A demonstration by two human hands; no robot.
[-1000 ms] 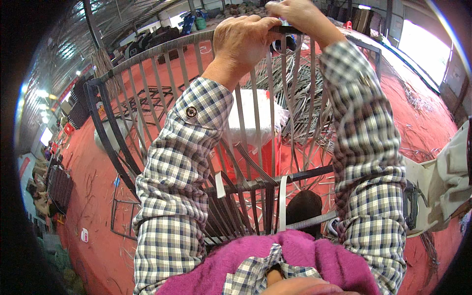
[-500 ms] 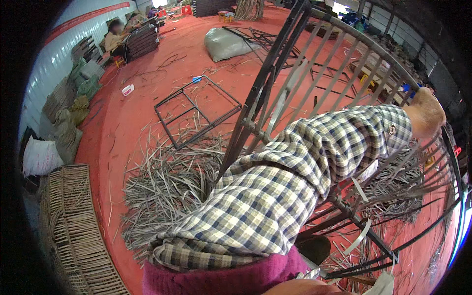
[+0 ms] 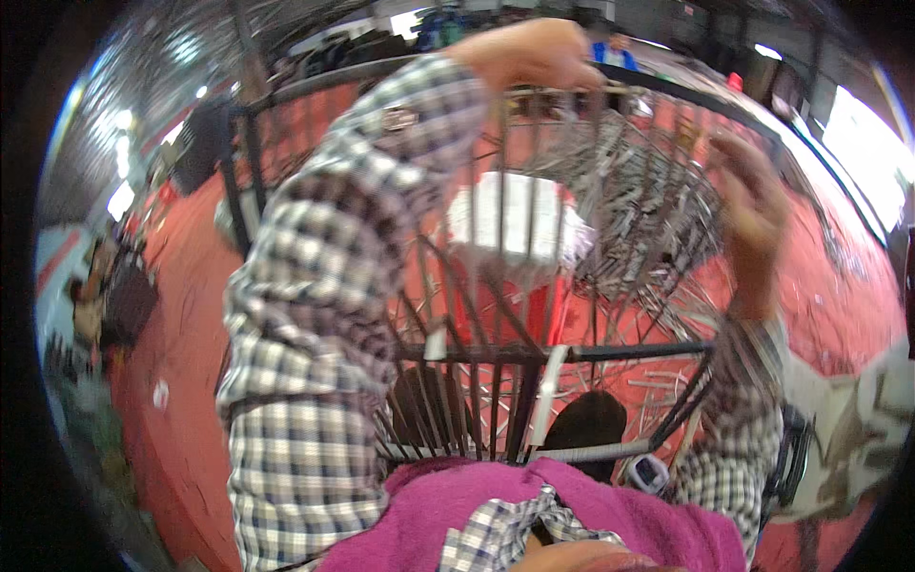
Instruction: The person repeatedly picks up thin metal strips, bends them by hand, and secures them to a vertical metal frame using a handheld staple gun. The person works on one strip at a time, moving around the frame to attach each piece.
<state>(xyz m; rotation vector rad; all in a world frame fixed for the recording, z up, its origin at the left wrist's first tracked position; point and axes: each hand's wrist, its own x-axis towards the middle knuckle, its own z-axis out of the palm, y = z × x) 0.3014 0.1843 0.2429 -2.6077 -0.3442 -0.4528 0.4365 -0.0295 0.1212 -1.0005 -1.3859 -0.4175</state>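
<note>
A dark metal furniture frame [image 3: 629, 353], strung with upright strips, stands in front of me, its curved top rail [image 3: 338, 74] at the far side. My left hand [image 3: 534, 55] reaches across to this rail, fingers bent and closed over it. What they pinch is too small to make out. My right hand [image 3: 753, 205] is raised beside the frame's right side, fingers bent and smeared by motion; whether they hold anything cannot be seen. A pale flat strip [image 3: 547, 396] hangs at the lower crossbar.
Beyond the strips stands a red stool with a white top [image 3: 519, 219]. Right of it lies a heap of grey strips [image 3: 658, 200] on the red floor [image 3: 191, 381]. My dark shoes [image 3: 586, 427] are below the frame. Another person [image 3: 88, 310] sits far left.
My view has swung to the right and now faces the frame. The left hand stays at the rail, now ahead of me. My right hand has come into view.
</note>
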